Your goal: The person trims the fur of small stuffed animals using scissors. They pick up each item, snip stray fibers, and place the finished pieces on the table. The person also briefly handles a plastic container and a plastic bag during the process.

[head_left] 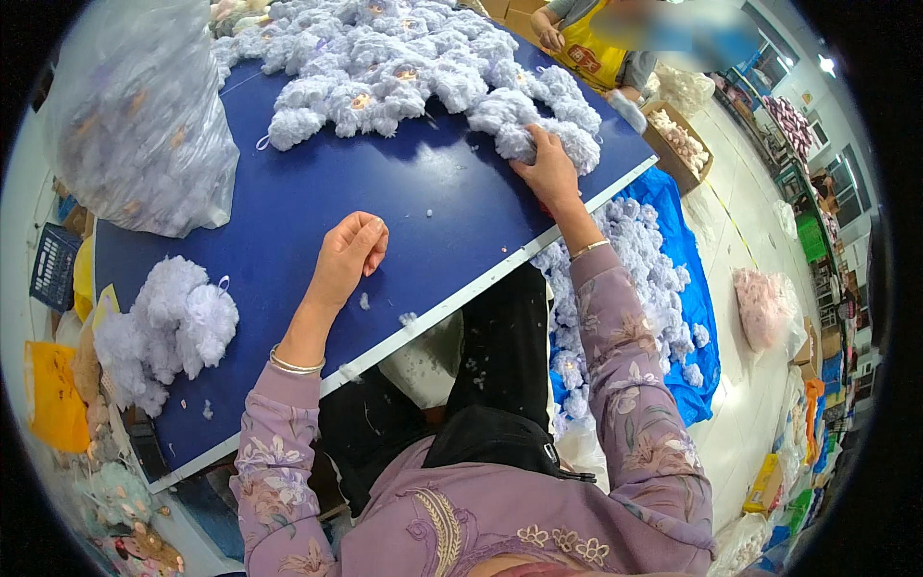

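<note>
My right hand point(550, 175) is at the table's right side, its fingers closed on a fluffy lilac plush toy point(508, 140) at the near edge of a large pile. Over the middle of the blue table point(385, 192), my left hand point(351, 248) is curled closed, apart from the pile. Whatever it may hold is hidden by the fingers. The pile of lilac plush toys point(385, 67) covers the far part of the table, and some show small orange and pale patches. A thin loop sticks out from one toy at the pile's left end.
A clear bag point(144, 144) stuffed with plush stands at the left. A smaller plush heap point(173, 327) lies near the left corner. Below the right edge, a blue sheet point(697, 298) holds many plush pieces. Across the table stands a person in a yellow apron point(588, 50), beside a cardboard box point(687, 168).
</note>
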{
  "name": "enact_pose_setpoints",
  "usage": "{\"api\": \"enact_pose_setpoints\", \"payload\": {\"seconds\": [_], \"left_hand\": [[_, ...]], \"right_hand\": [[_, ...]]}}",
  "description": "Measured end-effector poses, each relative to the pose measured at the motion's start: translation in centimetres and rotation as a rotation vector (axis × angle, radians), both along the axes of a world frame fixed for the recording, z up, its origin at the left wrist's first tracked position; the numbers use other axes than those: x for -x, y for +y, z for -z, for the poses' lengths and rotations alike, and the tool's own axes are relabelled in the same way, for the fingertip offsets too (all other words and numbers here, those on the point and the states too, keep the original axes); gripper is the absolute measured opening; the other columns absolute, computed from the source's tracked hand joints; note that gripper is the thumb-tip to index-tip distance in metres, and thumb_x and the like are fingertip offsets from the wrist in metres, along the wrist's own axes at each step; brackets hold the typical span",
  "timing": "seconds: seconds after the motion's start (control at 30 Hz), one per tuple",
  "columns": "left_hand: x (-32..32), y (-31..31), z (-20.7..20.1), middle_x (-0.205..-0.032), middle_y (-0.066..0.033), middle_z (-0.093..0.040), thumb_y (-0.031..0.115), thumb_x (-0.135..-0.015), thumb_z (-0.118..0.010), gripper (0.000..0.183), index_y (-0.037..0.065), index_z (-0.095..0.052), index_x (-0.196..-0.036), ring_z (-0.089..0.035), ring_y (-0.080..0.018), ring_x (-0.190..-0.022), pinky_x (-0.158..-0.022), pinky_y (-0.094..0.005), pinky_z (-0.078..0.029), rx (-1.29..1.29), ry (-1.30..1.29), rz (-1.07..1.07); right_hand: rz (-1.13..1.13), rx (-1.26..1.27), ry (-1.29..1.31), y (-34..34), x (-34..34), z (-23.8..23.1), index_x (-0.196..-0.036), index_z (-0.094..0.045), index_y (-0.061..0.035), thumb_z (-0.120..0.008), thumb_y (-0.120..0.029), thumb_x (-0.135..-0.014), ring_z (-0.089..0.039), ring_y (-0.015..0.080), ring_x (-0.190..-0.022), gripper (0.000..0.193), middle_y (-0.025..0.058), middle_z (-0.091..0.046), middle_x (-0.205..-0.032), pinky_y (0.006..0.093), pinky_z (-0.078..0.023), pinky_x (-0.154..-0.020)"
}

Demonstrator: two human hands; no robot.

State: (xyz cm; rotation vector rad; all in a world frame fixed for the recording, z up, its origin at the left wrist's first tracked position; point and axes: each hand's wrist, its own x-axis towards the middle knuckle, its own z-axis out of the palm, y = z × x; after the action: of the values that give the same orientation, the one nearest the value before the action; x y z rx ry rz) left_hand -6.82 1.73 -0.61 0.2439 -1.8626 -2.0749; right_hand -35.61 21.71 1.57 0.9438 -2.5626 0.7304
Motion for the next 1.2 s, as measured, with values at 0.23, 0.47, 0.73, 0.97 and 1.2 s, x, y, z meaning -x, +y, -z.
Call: {"api": "enact_pose_setpoints", "payload": {"seconds": [0.23, 0.47, 0.73, 0.97, 1.2], "left_hand": [[-0.1, 0.1, 0.3, -0.082, -0.0019, -0.058, 0.024, -0.098, -0.050, 0.020, 0.005, -0.056, -0.098, -0.052, -0.0061, -0.065, -0.053, -0.0180, -0.040, 0.005, 0.012, 0.007], [-0.3, 1.1, 0.3, -0.130, -0.0125, -0.047, 0.035, -0.090, -0.064, 0.072, 0.001, -0.029, -0.143, -0.056, -0.0168, -0.106, -0.077, -0.0252, -0.051, -0.043, 0.151, 0.024], [-1.0, -0.2, -0.2, -0.115, -0.0082, -0.057, 0.024, -0.085, -0.058, 0.054, -0.001, -0.043, -0.131, -0.055, -0.0152, -0.105, -0.094, -0.0295, -0.044, -0.288, 0.196, 0.026], [-0.4, -0.2, 0.1, -0.114, -0.0094, -0.057, 0.033, -0.090, -0.061, 0.054, -0.001, -0.045, -0.128, -0.056, -0.0140, -0.102, -0.089, -0.0272, -0.047, -0.315, 0.203, -0.070], [-0.8, 0.5, -0.4, -0.112, -0.0088, -0.059, 0.030, -0.091, -0.065, 0.049, -0.002, -0.047, -0.125, -0.058, -0.0120, -0.098, -0.085, -0.0269, -0.050, -0.034, 0.195, -0.193]], "right_hand": [[-0.270, 0.140, -0.177, -1.0, -6.4, -1.1, -0.120, -0.053, -0.0115, -0.074, -0.023, -0.067, -0.060, 0.0386, -0.099, 0.058, 0.0194, -0.060, -0.107, 0.0413, -0.048, -0.085], [-0.508, 0.391, -0.407, -4.1, -17.7, -1.6, -0.121, -0.050, -0.0069, -0.079, -0.015, -0.069, -0.060, 0.0322, -0.103, 0.060, 0.0172, -0.059, -0.110, 0.0376, -0.048, -0.085], [-0.368, 0.651, -0.610, -4.4, -15.3, -1.3, -0.105, -0.064, 0.0010, -0.067, -0.023, -0.086, -0.054, 0.0067, -0.075, 0.031, 0.0018, -0.063, -0.090, 0.0209, -0.044, -0.064], [-0.585, 0.496, -0.964, -4.5, -15.6, -0.6, -0.102, -0.063, -0.0004, -0.071, -0.028, -0.085, -0.050, 0.0041, -0.067, 0.033, -0.0030, -0.059, -0.079, 0.0208, -0.040, -0.058], [-0.532, 0.426, -1.206, -4.6, -17.4, -0.9, -0.104, -0.062, -0.0037, -0.077, -0.027, -0.080, -0.050, 0.0039, -0.061, 0.036, -0.0036, -0.060, -0.078, 0.0191, -0.038, -0.050]]}}
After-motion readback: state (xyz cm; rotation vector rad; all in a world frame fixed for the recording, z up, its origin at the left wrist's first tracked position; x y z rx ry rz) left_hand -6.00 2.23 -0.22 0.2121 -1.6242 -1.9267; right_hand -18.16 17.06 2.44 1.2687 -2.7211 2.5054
